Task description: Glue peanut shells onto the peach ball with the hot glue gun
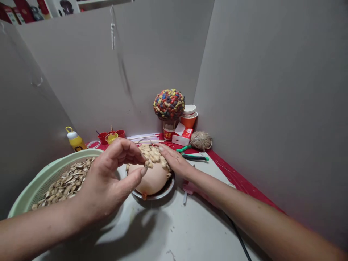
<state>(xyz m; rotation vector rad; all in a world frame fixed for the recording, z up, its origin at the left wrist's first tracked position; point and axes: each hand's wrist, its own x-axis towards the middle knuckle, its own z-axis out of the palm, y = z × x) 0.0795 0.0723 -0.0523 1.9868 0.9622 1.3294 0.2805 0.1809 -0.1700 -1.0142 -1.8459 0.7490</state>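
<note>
A peach-coloured balloon (152,179) rests in a metal bowl (160,195), its top covered with glued peanut shells (152,152). My left hand (108,177) hovers at the balloon's left side, thumb and fingers pinched on a peanut shell (148,164) that touches the balloon. My right hand (174,159) lies flat on the shells at the balloon's right side, fingers stretched out and holding nothing.
A green basket (32,188) of peanut shells sits at the left. Behind stand a yellow bottle (74,139), small red cups (111,136), a colourful ball on a cup (169,104), stacked paper cups (189,116), a twine ball (201,140) and green-handled pliers (193,154). Grey walls enclose the table.
</note>
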